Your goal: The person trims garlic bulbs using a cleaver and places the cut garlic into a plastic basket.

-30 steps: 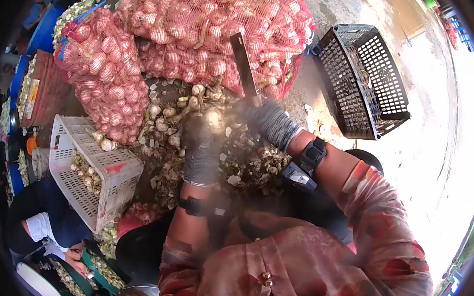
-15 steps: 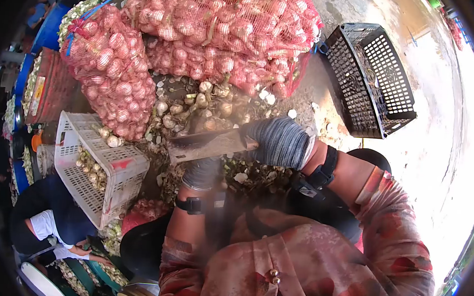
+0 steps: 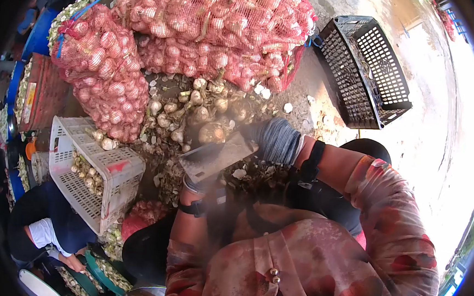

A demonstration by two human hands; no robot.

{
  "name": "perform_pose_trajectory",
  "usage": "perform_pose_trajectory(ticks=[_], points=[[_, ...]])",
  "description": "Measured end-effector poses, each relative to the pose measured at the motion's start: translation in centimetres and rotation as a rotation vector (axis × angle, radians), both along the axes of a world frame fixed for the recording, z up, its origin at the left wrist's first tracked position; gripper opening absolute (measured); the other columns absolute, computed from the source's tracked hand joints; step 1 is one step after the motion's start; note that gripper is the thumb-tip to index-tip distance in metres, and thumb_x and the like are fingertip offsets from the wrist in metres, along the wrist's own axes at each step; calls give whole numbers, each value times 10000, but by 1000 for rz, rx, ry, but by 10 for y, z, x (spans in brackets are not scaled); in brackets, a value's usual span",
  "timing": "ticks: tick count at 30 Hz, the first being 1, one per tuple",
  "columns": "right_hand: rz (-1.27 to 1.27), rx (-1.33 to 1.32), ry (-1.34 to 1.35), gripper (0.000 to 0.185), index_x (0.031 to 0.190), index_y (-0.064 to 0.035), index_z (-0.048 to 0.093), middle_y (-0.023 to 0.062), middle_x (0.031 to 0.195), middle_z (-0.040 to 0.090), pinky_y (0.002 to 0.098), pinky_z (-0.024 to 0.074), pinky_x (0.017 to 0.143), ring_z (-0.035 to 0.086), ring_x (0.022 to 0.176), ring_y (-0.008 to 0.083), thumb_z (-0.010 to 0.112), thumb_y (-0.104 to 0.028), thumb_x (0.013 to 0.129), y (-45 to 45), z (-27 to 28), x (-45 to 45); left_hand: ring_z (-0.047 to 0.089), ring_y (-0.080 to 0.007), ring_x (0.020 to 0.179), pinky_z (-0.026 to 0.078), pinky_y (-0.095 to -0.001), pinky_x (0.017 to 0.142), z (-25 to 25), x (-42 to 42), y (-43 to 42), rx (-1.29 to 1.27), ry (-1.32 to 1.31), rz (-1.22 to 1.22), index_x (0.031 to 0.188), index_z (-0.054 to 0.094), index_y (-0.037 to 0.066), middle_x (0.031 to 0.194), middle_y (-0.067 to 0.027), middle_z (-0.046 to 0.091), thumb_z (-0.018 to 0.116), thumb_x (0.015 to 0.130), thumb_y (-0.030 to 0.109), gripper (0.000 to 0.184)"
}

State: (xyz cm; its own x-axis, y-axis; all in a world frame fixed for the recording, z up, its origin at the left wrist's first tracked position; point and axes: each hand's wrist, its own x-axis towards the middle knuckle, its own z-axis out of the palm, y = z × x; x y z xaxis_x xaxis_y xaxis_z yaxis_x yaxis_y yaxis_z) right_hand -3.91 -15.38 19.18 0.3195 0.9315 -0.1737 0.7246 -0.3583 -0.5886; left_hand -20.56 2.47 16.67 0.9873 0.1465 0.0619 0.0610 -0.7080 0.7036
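Right hand (image 3: pixel 273 140), in a grey striped glove, is closing firmly around the handle of a broad-bladed knife (image 3: pixel 218 158), whose flat blade is slanting down toward the wearer's left wrist. Left hand (image 3: pixel 193 186) is lying mostly behind this blade, with only its grey cuff clearly showing; from where I am standing, I cannot tell whether its fingers are open or closed. One large garlic bulb (image 3: pixel 212 133) is sitting just beyond the blade's far edge, near the right hand; whether blade and bulb are touching, I cannot tell. Farther forward, a pile of loose garlic bulbs (image 3: pixel 196 98) is spreading over the floor, with dry scraps (image 3: pixel 166 173) lying nearer the wearer. Behind the pile, large red mesh sacks (image 3: pixel 218 20) are bulging with bulbs, and a narrower mesh sack (image 3: pixel 105 73) is leaning at the left. Beside it, a white crate (image 3: pixel 125 165) is resting on its side, holding more bulbs. A black crate (image 3: pixel 339 67) is resting at the right on the concrete. At lower left, a co-worker's hand (image 3: pixel 75 263) is reaching toward a green basin (image 3: pixel 93 261).
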Motion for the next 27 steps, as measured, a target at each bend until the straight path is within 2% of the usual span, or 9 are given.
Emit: perform_pose_trajectory(ticks=[6, 7, 9, 11, 14, 16, 19, 23, 27], points=[[-366, -401, 55, 266, 1027, -78, 645, 180, 878, 673, 454, 511, 719, 652, 824, 374, 585, -220, 810, 5, -43, 45, 580, -199, 942, 487, -329, 866, 22, 20, -11, -603, -162, 236, 1358, 379, 22, 1077, -85, 585, 765, 756, 174, 731], [-384, -439, 7, 252, 954, -45, 673, 203, 878, 674, 450, 517, 730, 655, 817, 381, 498, -202, 862, -7, -35, 58, 559, -196, 920, 476, -321, 861, 28, 9, 1, -401, -183, 214, 1392, 267, 31, 1089, -76, 551, 793, 719, 207, 873], [-155, -352, -221, 223, 894, -15, 675, 222, 849, 666, 445, 527, 728, 656, 779, 370, 498, -143, 851, -10, -38, 63, 500, -188, 1010, 433, -336, 887, 58, 9, 42, -269, -94, 527, 1249, 439, 22, 1120, -83, 520, 729, 792, 324, 620], [-250, -231, -149, 254, 842, -12, 644, 207, 753, 647, 426, 514, 655, 646, 711, 363, 565, -253, 864, -1, -52, 65, 472, -233, 1118, 332, -385, 1057, 56, -10, 101, -1288, -887, 668, 1243, 459, 13, 1169, -102, 511, 651, 855, 385, 571], [-437, -85, 26, 367, 851, -3, 602, 204, 675, 615, 416, 488, 609, 627, 652, 364, 632, -369, 842, 16, -33, 50, 451, -297, 1218, 321, -448, 1078, 58, -49, 158, -1481, -1037, 627, 1277, 427, 12, 1340, -165, 440, 546, 911, 448, 582], [-435, -83, 142, 340, 905, -5, 591, 208, 705, 616, 420, 483, 638, 608, 677, 386, 635, -337, 848, 24, -22, 44, 475, -322, 1201, 361, -460, 1040, 26, -30, 179, -1252, -986, 1190, 1305, 411, 35, 1377, -182, 430, 496, 943, 399, 520], [-435, -147, 197, 279, 918, -57, 605, 193, 761, 626, 414, 483, 675, 607, 723, 376, 658, -317, 834, 29, -7, 40, 498, -325, 1181, 393, -436, 1012, -78, 8, 195, -978, -457, 1185, 1261, 478, 31, 1359, -166, 467, 457, 959, 309, 411], [-442, -233, 156, 314, 968, -84, 631, 176, 700, 626, 407, 503, 642, 631, 685, 366, 666, -363, 826, 29, -4, 41, 458, -361, 1210, 355, -417, 1045, -166, 50, 194, 371, 357, 518, 1130, 624, 128, 1328, -170, 499, 608, 785, 224, 358], [-418, -352, 143, 355, 1011, -96, 627, 169, 718, 648, 430, 511, 648, 655, 703, 354, 629, -409, 844, 31, -6, 43, 455, -386, 1191, 350, -431, 1038, -176, 59, 192, 561, 413, 371, 1181, 604, 171, 1302, -201, 506, 644, 730, 215, 454]])
